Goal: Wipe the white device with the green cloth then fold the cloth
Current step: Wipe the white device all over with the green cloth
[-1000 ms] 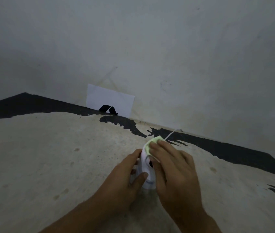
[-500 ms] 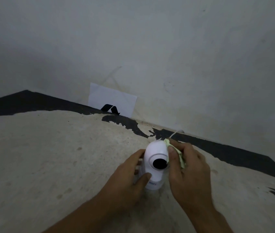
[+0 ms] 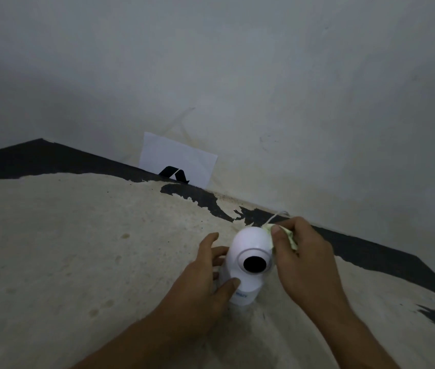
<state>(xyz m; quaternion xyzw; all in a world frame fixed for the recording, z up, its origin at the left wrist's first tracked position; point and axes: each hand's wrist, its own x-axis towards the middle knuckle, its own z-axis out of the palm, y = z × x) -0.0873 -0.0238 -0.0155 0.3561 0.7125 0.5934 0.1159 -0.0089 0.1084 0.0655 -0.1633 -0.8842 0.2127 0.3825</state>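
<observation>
The white device (image 3: 248,251) is a small round-headed camera with a black lens, standing upright on the worn table near its far edge. My left hand (image 3: 205,283) grips its base from the left, thumb across the front. My right hand (image 3: 298,257) holds the bunched pale green cloth (image 3: 290,237) and presses it against the upper right side of the device's head. Most of the cloth is hidden under my fingers. A thin white cable (image 3: 277,215) runs from behind the device toward the wall.
The table (image 3: 78,249) is cream with black worn patches along its far edge, set against a grey-white wall (image 3: 264,89). A white card (image 3: 181,161) with a black clip leans on the wall behind.
My right hand has slid the cloth from the top front of the device's head over to its right side, uncovering the lens. My left hand still holds the base.
</observation>
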